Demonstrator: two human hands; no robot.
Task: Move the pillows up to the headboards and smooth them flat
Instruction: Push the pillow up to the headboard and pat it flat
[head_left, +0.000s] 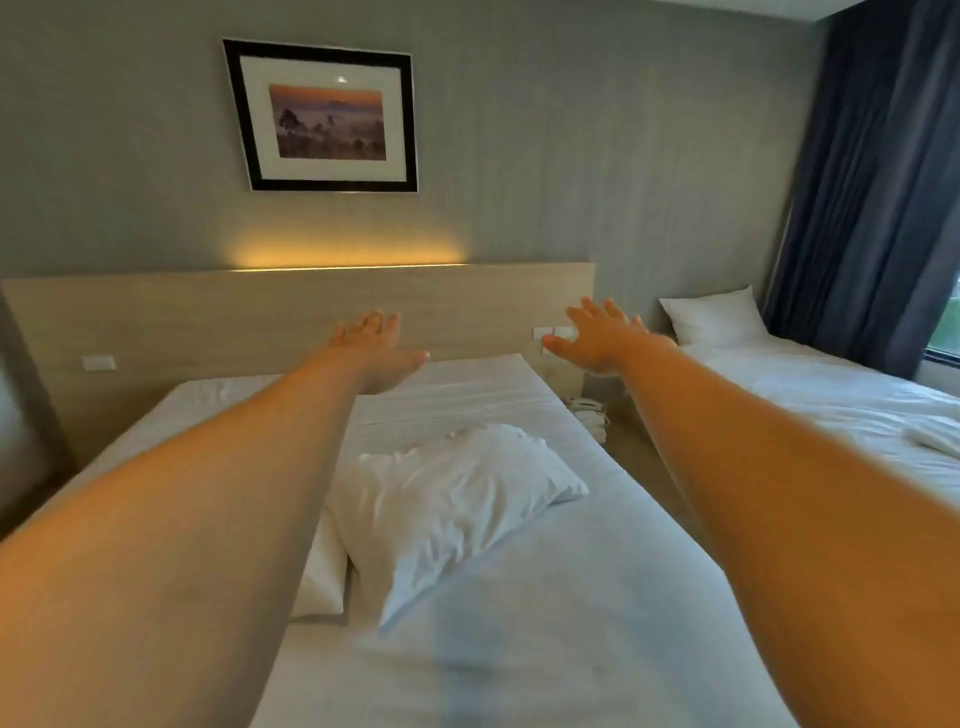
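Both forearms reach forward over the near bed (519, 597), filling the lower corners of the view and cut off by its edges. Between them lies a crumpled white pillow (452, 499) in the middle of the mattress, well short of the wooden headboard (208, 317) — its long axis runs diagonally, the far end pointing up and to the right. A second pillow (324, 571) peeks out beneath its left end, mostly hidden by the left forearm. A third pillow (714, 314) sits at the head of the far bed (831, 395) on the right, its near edge hidden behind the right wrist.

The left hand (376, 345) and right hand (597, 335) hang in the air near the headboard, palms down, fingers (589, 312) spread and holding nothing. Something white lies in the gap between the two beds — too blurred to make out. One framed picture (324, 117) hangs on the wall, and dark curtains (872, 182) hang at the right.
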